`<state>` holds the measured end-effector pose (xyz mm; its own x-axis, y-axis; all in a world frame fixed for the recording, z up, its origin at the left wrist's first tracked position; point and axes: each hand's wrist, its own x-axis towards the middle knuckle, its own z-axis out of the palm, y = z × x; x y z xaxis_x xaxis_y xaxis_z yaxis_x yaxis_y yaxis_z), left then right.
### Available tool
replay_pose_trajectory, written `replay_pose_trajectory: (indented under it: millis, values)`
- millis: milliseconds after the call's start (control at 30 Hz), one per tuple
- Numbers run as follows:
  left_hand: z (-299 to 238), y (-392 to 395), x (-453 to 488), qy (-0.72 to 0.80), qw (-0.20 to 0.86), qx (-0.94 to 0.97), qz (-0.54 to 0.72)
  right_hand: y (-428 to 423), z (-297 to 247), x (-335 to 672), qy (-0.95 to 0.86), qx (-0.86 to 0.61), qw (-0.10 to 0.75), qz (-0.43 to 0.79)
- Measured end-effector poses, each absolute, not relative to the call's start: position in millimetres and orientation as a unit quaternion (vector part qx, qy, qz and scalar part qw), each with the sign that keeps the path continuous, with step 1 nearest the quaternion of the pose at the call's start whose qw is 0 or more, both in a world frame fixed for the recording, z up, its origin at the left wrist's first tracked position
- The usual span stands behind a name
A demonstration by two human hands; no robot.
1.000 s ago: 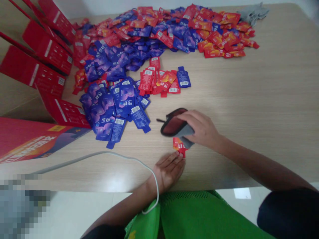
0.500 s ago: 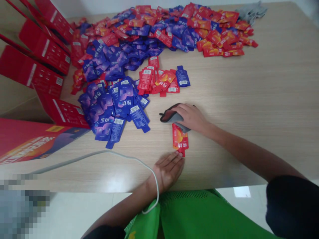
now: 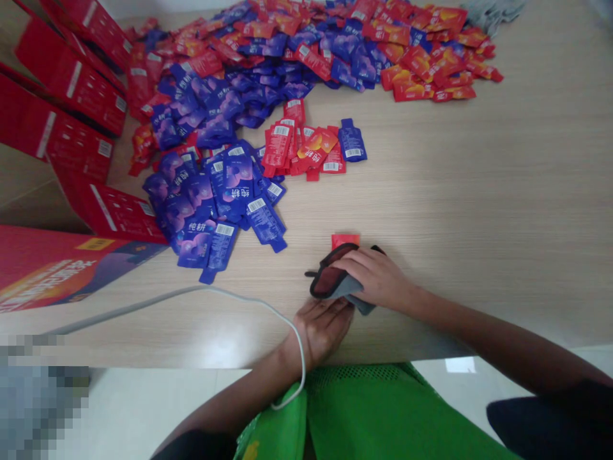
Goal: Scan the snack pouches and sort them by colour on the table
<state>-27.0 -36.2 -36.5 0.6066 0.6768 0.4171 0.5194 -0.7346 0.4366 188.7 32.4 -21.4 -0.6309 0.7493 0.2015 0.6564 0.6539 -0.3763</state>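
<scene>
A red pouch (image 3: pixel 345 240) lies on the table in front of me. Only its far end shows; the rest is under a grey cloth (image 3: pixel 360 285) with black edging and a dark red inner side. My right hand (image 3: pixel 378 276) is closed round this cloth and presses it over the pouch. My left hand (image 3: pixel 324 329) lies flat, fingers stretched out, at the pouch's near end. Its fingertips are partly covered by the cloth, so their contact with the pouch is hidden. Beyond is a small pile of red pouches (image 3: pixel 278 148), with a blue pouch (image 3: pixel 352 142) beside it.
Blue pouches (image 3: pixel 196 239) form a pile at left. A long heap of red and blue pouches (image 3: pixel 268 76) spans the back. Red boxes (image 3: pixel 71 137) stand at the far left. A pale cable (image 3: pixel 244 298) crosses my left wrist. Grey fabric (image 3: pixel 493 14) lies at the back right.
My right hand has drawn the cloth toward me along the red pouch, uncovering its far end and covering its near part. My left hand has stayed in place.
</scene>
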Motion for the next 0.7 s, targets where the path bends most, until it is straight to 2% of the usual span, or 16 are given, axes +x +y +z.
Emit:
replay_pose_trajectory:
  millis: [233, 333, 433, 500, 700]
  values:
    - [-37.7, -34.1, -27.9, 0.326, 0.129, 0.89, 0.292, 136.4, -18.6, 200.1, -0.852, -0.48, 0.191, 0.082]
    - [-30.2, -29.3, -26.5, 0.336, 0.134, 0.884, 0.296, 155.6, -5.6, 215.5, -0.808, -0.514, 0.276, 0.075]
    - [-18.0, -19.6, -20.7, 0.349, 0.132, 0.885, 0.278, 142.7, 5.6, 237.0, -0.725, -0.569, 0.381, 0.073]
    - [-11.4, -11.2, -12.9, 0.365, 0.121, 0.888, 0.254, 122.6, 8.2, 252.8, -0.669, -0.613, 0.412, 0.082]
    - [-18.5, 9.8, 20.7, 0.459, 0.066, 0.864, 0.193, 63.9, -10.6, 289.8, -0.608, -0.673, 0.393, 0.149]
